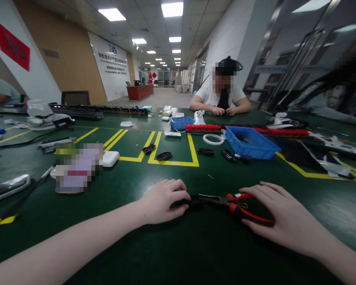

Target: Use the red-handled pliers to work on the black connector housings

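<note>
My right hand [280, 213] is wrapped round the red and black handles of a pair of long-nose pliers [216, 200], which are spread partly apart. Their jaws point left and reach a small black part [195, 201] that my left hand [167, 202] pinches between thumb and fingers. A thin silvery pin or wire shows along the jaws; whether it is gripped cannot be made out. Most of the black part is hidden by my left fingers. Farther up the green table lie similar black parts [164, 156], and a thin metal pin [210, 176] lies nearer.
A blue bin [250, 146] stands at the right, with a smaller blue bin [181, 122] farther back. A roll of white tape [213, 139] lies between them. At left are a blurred-out phone-like object [80, 170] and a white case [110, 158]. A person [222, 89] sits opposite.
</note>
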Available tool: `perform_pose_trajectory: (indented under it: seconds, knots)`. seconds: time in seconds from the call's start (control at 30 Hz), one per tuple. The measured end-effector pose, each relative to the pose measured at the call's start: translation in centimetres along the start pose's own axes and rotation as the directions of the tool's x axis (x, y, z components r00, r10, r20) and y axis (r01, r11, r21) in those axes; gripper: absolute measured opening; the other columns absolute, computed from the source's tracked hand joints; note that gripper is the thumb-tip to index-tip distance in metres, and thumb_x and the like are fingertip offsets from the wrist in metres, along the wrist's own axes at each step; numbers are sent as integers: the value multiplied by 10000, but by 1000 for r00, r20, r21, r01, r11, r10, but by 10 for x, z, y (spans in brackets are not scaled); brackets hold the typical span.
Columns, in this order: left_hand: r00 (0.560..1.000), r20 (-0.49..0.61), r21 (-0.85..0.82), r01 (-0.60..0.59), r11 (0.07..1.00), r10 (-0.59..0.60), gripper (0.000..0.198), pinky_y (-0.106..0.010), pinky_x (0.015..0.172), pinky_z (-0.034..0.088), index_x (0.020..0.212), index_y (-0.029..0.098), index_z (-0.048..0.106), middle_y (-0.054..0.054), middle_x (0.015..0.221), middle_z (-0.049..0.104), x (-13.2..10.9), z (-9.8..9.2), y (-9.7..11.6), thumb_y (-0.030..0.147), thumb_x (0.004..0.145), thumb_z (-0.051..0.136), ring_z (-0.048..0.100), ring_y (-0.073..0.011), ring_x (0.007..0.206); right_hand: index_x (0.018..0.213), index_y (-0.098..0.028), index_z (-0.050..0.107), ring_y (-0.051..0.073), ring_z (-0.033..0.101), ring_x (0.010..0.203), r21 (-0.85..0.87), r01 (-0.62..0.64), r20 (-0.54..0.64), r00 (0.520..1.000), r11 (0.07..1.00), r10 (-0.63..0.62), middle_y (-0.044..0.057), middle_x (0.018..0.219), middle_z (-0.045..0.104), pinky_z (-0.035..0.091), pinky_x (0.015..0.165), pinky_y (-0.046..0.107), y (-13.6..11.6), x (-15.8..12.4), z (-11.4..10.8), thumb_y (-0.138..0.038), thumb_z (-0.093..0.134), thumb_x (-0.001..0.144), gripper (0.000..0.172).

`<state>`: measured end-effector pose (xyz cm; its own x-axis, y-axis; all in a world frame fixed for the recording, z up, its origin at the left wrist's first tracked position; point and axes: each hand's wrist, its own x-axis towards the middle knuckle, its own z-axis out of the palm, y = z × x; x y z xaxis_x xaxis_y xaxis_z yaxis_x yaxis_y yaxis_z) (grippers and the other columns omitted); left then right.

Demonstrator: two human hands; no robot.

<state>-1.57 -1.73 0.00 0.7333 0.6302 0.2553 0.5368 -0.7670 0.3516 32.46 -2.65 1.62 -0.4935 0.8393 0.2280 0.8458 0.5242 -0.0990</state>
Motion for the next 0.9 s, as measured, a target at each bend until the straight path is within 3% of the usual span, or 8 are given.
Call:
perform_pose_trajectory:
  seconds: [0.17,0.27,0.37,0.5,0.57,0.63,0.73,0.9]
  knots:
    - [1000,-3,-36,30,999,-30,184,-358,866,506,1091,213,623,-45,1141,584,0,0,0,251,915,586,595,-189,976,1217,-288,616,342,591,1150,67,-62,71,996,996,57,94,1222,649,447,997,561,15,-1,2,-604,629,767,550]
    - [999,-15,-84,47,995,-48,175,-354,862,513,1074,215,629,-35,1132,583,0,0,-1,239,901,608,591,-183,975,1231,-285,603,303,580,1171,149,-79,93,994,986,65,90,1293,600,476,976,495,19,4,3,-566,541,865,466]
    - [997,-24,-139,64,988,-68,161,-350,857,519,1048,215,637,-32,1141,577,1,2,-3,219,887,626,593,-181,980,1191,-251,615,267,616,1085,157,-116,44,993,981,110,84,1232,626,505,913,436,14,24,3,-548,502,900,430]
    - [995,-30,-189,92,978,-99,133,-349,855,526,1016,211,649,-38,1143,571,2,3,-6,206,883,636,598,-183,990,1141,-220,634,221,657,887,31,-108,126,987,994,104,75,1120,676,529,724,351,-1,73,9,-481,512,901,375]
    - [994,-31,-189,97,977,-104,129,-358,859,525,1010,210,652,-40,1138,574,2,3,-6,201,883,636,600,-186,985,1104,-223,644,217,656,929,-117,-47,194,979,992,69,70,1141,669,516,705,314,-9,97,12,-416,501,915,305]
    - [994,-32,-186,96,978,-104,124,-366,866,523,1004,210,654,-41,1136,577,3,3,-7,197,881,637,599,-189,982,974,-218,663,217,655,943,-158,-19,219,974,987,54,67,1089,681,502,709,300,-16,117,14,-304,497,912,197]
    - [993,-39,-191,102,976,-111,120,-375,881,515,995,212,656,-38,1135,577,3,3,-9,202,875,650,594,-193,993,865,-188,655,250,666,893,-206,18,267,963,978,38,101,994,694,487,686,321,-23,133,17,-202,488,887,169]
    - [990,-52,-252,116,961,-133,126,-394,903,494,1005,219,658,-35,1125,581,4,2,-13,210,879,652,593,-196,999,936,-115,626,338,647,996,-222,50,338,941,974,29,211,1055,664,473,807,413,-30,141,21,-109,491,842,164]
